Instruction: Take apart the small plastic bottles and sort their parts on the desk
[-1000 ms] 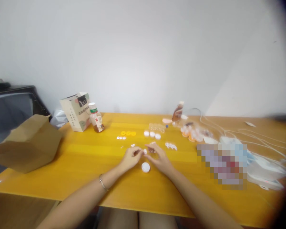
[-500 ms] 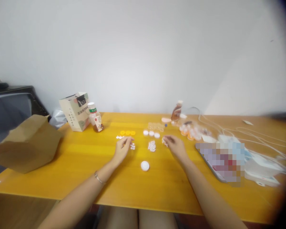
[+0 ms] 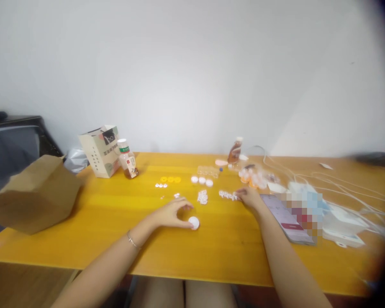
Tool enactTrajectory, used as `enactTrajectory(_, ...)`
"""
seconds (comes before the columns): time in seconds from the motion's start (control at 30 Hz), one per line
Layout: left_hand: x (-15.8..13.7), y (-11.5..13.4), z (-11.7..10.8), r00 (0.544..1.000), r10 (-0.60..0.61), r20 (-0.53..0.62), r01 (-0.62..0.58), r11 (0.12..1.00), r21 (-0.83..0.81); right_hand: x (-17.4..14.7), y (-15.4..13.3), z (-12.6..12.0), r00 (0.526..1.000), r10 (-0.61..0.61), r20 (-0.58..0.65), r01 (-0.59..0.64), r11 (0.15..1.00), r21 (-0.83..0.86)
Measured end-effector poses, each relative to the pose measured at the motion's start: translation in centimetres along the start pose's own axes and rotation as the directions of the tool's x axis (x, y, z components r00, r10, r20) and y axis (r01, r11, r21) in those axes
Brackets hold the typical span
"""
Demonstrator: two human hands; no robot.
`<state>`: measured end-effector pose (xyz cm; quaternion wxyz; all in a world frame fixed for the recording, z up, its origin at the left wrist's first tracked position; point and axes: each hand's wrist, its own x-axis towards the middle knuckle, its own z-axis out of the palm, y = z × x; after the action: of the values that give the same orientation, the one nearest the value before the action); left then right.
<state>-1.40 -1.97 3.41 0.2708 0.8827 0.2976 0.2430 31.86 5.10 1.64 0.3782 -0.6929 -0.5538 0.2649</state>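
White round plastic-looking disc (image 3: 194, 223): could skid

Head view: on yellow wooden table (image 3: 179, 256); left hand (image 3: 170, 212), thumb at disc's edge, fingers apart; a nudge suffices. Right hand (image 3: 250, 198) at small white pieces (image 3: 226, 195); grip, I cannot tell; brushing might scatter them.

Your yellow wooden bench (image 3: 224, 261) carries a printed paper bag (image 3: 100, 156), two capped bottles (image 3: 128, 163), three yellow discs (image 3: 171, 179), three white discs (image 3: 202, 181), heaped small white pieces (image 3: 202, 197), a round white lid (image 3: 195, 223) (on your side of the heap) and a touchscreen device (image 3: 284, 218).
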Motion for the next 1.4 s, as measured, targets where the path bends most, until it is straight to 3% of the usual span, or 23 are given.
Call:
enactTrajectory(0.43,0.1,-0.1,0.9,0.994,0.066,0.089,-0.07,0.997,0.046,-0.3,-0.4,0.0,1.0,-0.026,-0.011,0.024,0.996,-0.09)
enactTrajectory(0.57,0.1,-0.2,1.2,0.994,0.05,0.093,-0.054,0.998,0.043,-1.6,-2.6,0.4,0.987,-0.105,-0.12,0.092,0.99,-0.111)
enactTrajectory(0.63,0.1,-0.2,1.3,0.995,0.047,0.092,-0.052,0.997,0.054,-3.2,-4.3,1.2,0.974,-0.204,-0.102,0.196,0.977,-0.089)
enactTrajectory(0.7,0.2,-0.3,1.4,0.994,0.048,0.094,-0.055,0.996,0.066,-5.3,-6.0,2.4,0.9,-0.426,0.089,0.428,0.903,-0.011)
enactTrajectory(0.77,0.2,-0.4,1.4,0.994,0.049,0.093,-0.057,0.995,0.077,-7.4,-7.3,3.7,0.747,-0.571,0.34,0.588,0.807,0.064)
enactTrajectory(0.83,0.2,-0.6,1.5,0.995,0.051,0.089,-0.059,0.995,0.083,-9.0,-7.9,4.8,0.6,-0.619,0.507,0.656,0.743,0.131)
enactTrajectory(0.87,0.2,-0.7,1.5,0.995,0.051,0.088,-0.058,0.995,0.085,-9.5,-8.0,5.2,0.549,-0.618,0.562,0.664,0.731,0.156)
enactTrajectory(0.93,0.3,-0.8,1.5,0.995,0.05,0.09,-0.057,0.995,0.081,-9.9,-7.8,5.7,0.498,-0.6,0.626,0.654,0.734,0.184)
enactTrajectory(1.2,0.4,-0.9,1.7,0.996,0.039,0.08,-0.045,0.996,0.076,-9.9,-7.2,6.4,0.514,-0.537,0.669,0.563,0.799,0.209)
enactTrajectory(1.4,0.5,-0.9,2.0,0.999,-0.013,0.03,0.01,0.993,0.115,-10.4,-7.3,6.7,0.532,-0.552,0.642,0.55,0.802,0.235)
